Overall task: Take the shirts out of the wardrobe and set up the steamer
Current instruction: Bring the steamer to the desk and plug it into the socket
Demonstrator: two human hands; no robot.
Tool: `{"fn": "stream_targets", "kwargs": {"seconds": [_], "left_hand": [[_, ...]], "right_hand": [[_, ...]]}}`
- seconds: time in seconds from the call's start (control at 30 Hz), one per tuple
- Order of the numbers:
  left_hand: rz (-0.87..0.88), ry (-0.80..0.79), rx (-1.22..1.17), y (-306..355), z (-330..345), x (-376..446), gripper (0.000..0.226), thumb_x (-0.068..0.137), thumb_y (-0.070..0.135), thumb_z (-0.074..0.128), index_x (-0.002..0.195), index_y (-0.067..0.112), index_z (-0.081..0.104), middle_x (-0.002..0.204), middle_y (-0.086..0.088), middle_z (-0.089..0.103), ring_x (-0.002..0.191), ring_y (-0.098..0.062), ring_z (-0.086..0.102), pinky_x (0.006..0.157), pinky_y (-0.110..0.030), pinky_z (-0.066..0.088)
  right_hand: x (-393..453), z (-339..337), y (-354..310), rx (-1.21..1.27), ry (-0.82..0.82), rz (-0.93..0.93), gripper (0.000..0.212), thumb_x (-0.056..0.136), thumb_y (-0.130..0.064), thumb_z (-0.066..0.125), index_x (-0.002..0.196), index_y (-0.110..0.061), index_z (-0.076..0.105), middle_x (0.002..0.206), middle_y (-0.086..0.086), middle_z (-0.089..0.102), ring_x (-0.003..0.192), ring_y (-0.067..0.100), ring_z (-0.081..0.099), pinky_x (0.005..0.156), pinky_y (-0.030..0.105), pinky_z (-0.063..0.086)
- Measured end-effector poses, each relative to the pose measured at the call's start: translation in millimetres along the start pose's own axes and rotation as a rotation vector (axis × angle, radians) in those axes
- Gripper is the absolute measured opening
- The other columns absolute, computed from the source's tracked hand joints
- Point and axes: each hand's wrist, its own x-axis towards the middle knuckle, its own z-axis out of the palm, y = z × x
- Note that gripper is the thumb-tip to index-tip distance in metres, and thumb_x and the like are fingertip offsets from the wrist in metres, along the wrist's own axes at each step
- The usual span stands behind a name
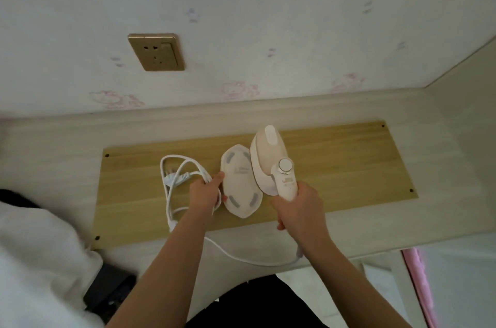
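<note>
Forearms: two bare arms reach up from bottom edge; black clothing between them, white cloth (35,260) at lower left.
Right hand (300,209): fingers wrapped round the handle of the cream-and-white handheld garment steamer (271,164); firm grip.
Left hand (206,193): fingers curled round a bunch of the white power cord (177,180), thumb tip just beside the base plate.
Steamer position: over the light wooden board (349,174), right of centre; can't tell if it touches the board or is held just above.
Steamer axis: long axis runs from handle (near, lower right) to head (far, upper left); head end points toward the wall. Round ribbed dial w/ metallic rim on top near the handle.
Base plate: pale flat shield-shaped plate (240,182) w/ grey pads near its corners lies on the board, just left of steamer, long axis also near-to-far.
Writing: small marks on steamer handle and on plate; too small to read.
Cord: loops piled on board left of plate, 3-pin plug (177,176) among loops; one run trails off the board's near edge and curves right to the handle's rear.
Counter: pale wood-grain counter (53,145) carries the board; screw holes at board corners.
Wall: white wallpaper w/ faint pink cartoon prints; gold-framed socket (156,51) upper left.
</note>
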Motion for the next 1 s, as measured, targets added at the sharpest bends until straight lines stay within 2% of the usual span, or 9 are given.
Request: {"fn": "stream_targets", "kwargs": {"seconds": [0.13, 0.23, 0.33, 0.47, 0.57, 0.67, 0.83, 0.93, 1.0], "left_hand": [[-0.002, 0.014, 0.02, -3.6, 2.8, -0.8, 0.03, 0.088, 0.029, 0.067, 0.074, 0.003, 0.061, 0.058, -0.011, 0.062, 0.041, -0.015, 0.057, 0.052, -0.027, 0.045], [0.006, 0.011, 0.027, -7.6, 4.8, -0.1, 0.025, 0.088, 0.028, 0.068, 0.072, 0.009, 0.063, 0.053, -0.006, 0.064, 0.051, -0.019, 0.057, 0.061, -0.031, 0.048], [0.027, 0.019, 0.048, -6.9, 6.4, 0.0, 0.021, 0.087, 0.029, 0.069, 0.072, 0.015, 0.065, 0.061, -0.007, 0.066, 0.057, -0.019, 0.06, 0.069, -0.034, 0.052], [0.058, 0.021, 0.083, -1.7, 5.7, 3.0, 0.019, 0.086, 0.027, 0.07, 0.079, 0.01, 0.07, 0.066, -0.006, 0.069, 0.061, -0.02, 0.063, 0.075, -0.036, 0.054], [0.069, 0.031, 0.132, -1.0, 6.4, 7.6, 0.023, 0.086, 0.027, 0.07, 0.068, 0.012, 0.067, 0.062, -0.005, 0.071, 0.064, -0.021, 0.064, 0.078, -0.036, 0.056], [0.073, 0.045, 0.144, -2.2, 8.0, 8.4, 0.025, 0.086, 0.028, 0.07, 0.065, 0.015, 0.066, 0.05, 0.002, 0.067, 0.058, -0.017, 0.061, 0.07, -0.032, 0.054], [0.057, 0.087, 0.118, -3.8, 10.4, 9.2, 0.022, 0.082, 0.03, 0.073, 0.071, 0.011, 0.069, 0.073, -0.012, 0.071, 0.069, -0.024, 0.065, 0.07, -0.034, 0.054], [0.035, 0.094, 0.085, -5.1, 12.7, 8.0, 0.022, 0.084, 0.028, 0.072, 0.075, 0.009, 0.069, 0.068, -0.007, 0.068, 0.064, -0.02, 0.062, 0.061, -0.028, 0.048], [0.027, 0.094, 0.08, -3.7, 15.0, 7.8, 0.023, 0.085, 0.028, 0.071, 0.073, 0.009, 0.068, 0.067, -0.005, 0.068, 0.064, -0.019, 0.063, 0.064, -0.029, 0.05]], "right_hand": [[2.3, 6.5, 4.0, 0.0, -0.012, 0.001, 0.017, 0.075, -0.02, 0.067, 0.086, -0.011, 0.058, 0.076, 0.012, 0.064, 0.053, 0.019, 0.061, 0.038, 0.016, 0.043], [3.7, 8.7, 5.6, -0.012, -0.022, -0.013, 0.019, 0.075, -0.02, 0.067, 0.088, -0.009, 0.058, 0.076, 0.011, 0.064, 0.055, 0.02, 0.061, 0.037, 0.015, 0.042], [4.9, 12.6, 7.7, -0.024, -0.018, -0.022, 0.017, 0.073, -0.016, 0.064, 0.088, -0.008, 0.058, 0.075, 0.012, 0.063, 0.051, 0.019, 0.06, 0.038, 0.017, 0.043], [8.8, 21.6, 10.4, -0.015, -0.048, 0.005, 0.019, 0.074, -0.015, 0.065, 0.091, -0.009, 0.059, 0.078, 0.013, 0.064, 0.051, 0.018, 0.06, 0.038, 0.017, 0.043], [9.8, 32.8, 12.5, -0.002, -0.071, 0.013, 0.021, 0.074, -0.014, 0.064, 0.093, -0.008, 0.058, 0.08, 0.013, 0.064, 0.054, 0.018, 0.06, 0.039, 0.016, 0.044], [9.8, 44.0, 16.1, -0.003, -0.087, 0.022, 0.022, 0.074, -0.015, 0.064, 0.094, -0.009, 0.058, 0.082, 0.011, 0.063, 0.056, 0.019, 0.061, 0.04, 0.019, 0.047], [6.6, 55.6, 22.8, -0.032, -0.089, 0.041, 0.021, 0.074, -0.018, 0.064, 0.093, -0.012, 0.056, 0.081, 0.007, 0.061, 0.06, 0.021, 0.063, 0.041, 0.024, 0.051], [7.0, 58.2, 23.5, -0.049, -0.077, 0.02, 0.02, 0.074, -0.017, 0.063, 0.091, -0.011, 0.055, 0.08, 0.006, 0.06, 0.056, 0.019, 0.061, 0.043, 0.028, 0.054], [9.6, 58.9, 21.8, -0.056, -0.071, 0.009, 0.021, 0.074, -0.017, 0.063, 0.093, -0.01, 0.056, 0.081, 0.005, 0.06, 0.056, 0.016, 0.06, 0.044, 0.03, 0.056]]}}
